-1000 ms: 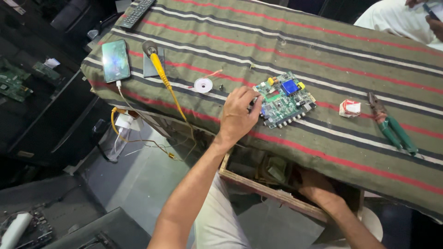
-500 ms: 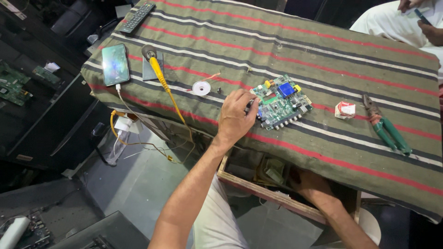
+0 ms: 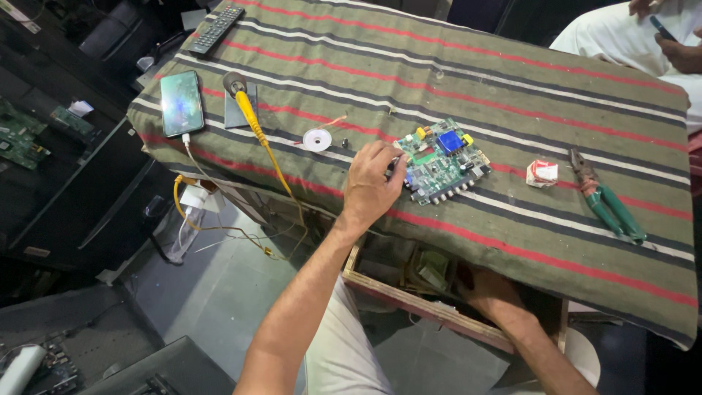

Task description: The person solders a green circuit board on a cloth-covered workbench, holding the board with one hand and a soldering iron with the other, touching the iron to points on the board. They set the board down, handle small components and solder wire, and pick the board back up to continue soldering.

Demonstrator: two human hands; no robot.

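Circuit board, green, lies flat on the striped worktop, its left edge touching the left hand, whose curled fingers pinch it. A solder spool lies left of them. The right hand reaches into the drawer below; its grip is hidden.

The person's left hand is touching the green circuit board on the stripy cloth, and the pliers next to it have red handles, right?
Not quite: the pliers have green handles, not red. The head view shows them lying on the striped cloth, to the right of the circuit board with a small red and white packet between. The rest holds: the left hand touches the green circuit board's edge.
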